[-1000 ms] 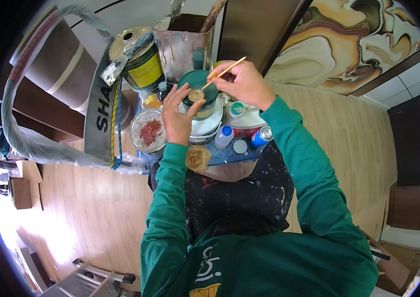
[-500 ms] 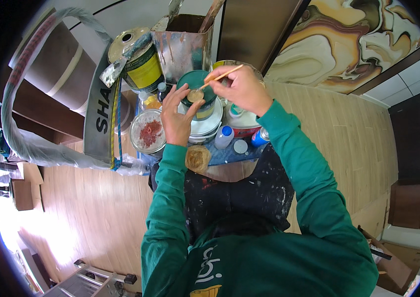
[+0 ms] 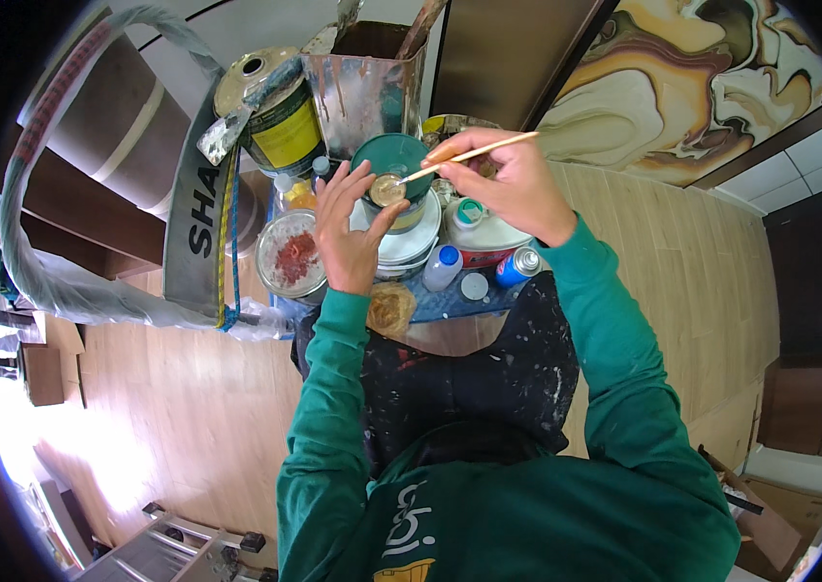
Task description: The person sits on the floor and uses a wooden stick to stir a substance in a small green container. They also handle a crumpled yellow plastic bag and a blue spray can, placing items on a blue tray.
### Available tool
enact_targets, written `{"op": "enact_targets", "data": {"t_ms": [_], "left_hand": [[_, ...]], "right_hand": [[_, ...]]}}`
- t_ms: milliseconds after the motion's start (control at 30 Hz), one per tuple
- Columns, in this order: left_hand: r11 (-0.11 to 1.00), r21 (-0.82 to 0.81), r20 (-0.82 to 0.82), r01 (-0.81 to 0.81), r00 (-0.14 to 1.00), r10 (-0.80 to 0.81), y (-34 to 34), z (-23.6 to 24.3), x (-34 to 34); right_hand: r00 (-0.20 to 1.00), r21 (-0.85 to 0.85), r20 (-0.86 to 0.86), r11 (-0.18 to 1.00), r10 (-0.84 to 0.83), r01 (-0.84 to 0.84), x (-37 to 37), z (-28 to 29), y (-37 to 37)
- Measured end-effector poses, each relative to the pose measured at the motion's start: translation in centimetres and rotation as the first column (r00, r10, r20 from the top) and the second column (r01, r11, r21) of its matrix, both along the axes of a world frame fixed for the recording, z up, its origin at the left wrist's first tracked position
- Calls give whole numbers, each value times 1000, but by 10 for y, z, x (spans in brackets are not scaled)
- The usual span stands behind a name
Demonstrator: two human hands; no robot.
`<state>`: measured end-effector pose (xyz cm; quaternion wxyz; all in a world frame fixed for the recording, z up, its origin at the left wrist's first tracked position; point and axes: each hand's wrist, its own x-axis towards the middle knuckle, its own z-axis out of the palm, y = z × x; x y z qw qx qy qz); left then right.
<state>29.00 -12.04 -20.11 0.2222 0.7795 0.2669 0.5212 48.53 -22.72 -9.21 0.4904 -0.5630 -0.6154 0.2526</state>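
Note:
My left hand [image 3: 351, 218] grips the small round cup of beige liquid [image 3: 387, 191] between thumb and fingers, over the green lid [image 3: 401, 150] of a can. My right hand [image 3: 508, 184] pinches a thin wooden stick or brush [image 3: 503, 143], its lower end at the cup. White buckets [image 3: 401, 250] stand under the can. Around them are a tub with red residue [image 3: 290, 254], a clear bottle with blue cap [image 3: 443, 269], a jug with green cap [image 3: 481, 233], a blue spray can [image 3: 517, 267] and a crumpled brown bag [image 3: 391, 308].
A stained metal container with tools [image 3: 360, 102] and a yellow-labelled drum [image 3: 280, 136] stand behind. A grey plastic-wrapped frame [image 3: 188, 247] is at the left, an aluminium ladder [image 3: 183, 553] at lower left, cardboard [image 3: 770, 519] at lower right, a patterned panel [image 3: 677, 92] at upper right.
My right hand has moved to the right and slightly down, and the stick lies at a flatter angle. My left hand stays at the cup.

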Motion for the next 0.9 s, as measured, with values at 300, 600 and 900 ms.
{"op": "enact_targets", "data": {"t_ms": [300,600,900], "left_hand": [[984,-15,-32,177,984,-178,-80,43,-66],[978,-41,-120,203,971,-206,-121,55,-122],[989,-7,-246,151,958,-148,-122,66,-140]], "right_hand": [[988,-4,0,988,154,-154,-31,43,-80],[952,60,194,966,237,-253,-69,39,-110],[943,64,110,945,313,-321,-88,36,-106]]}}
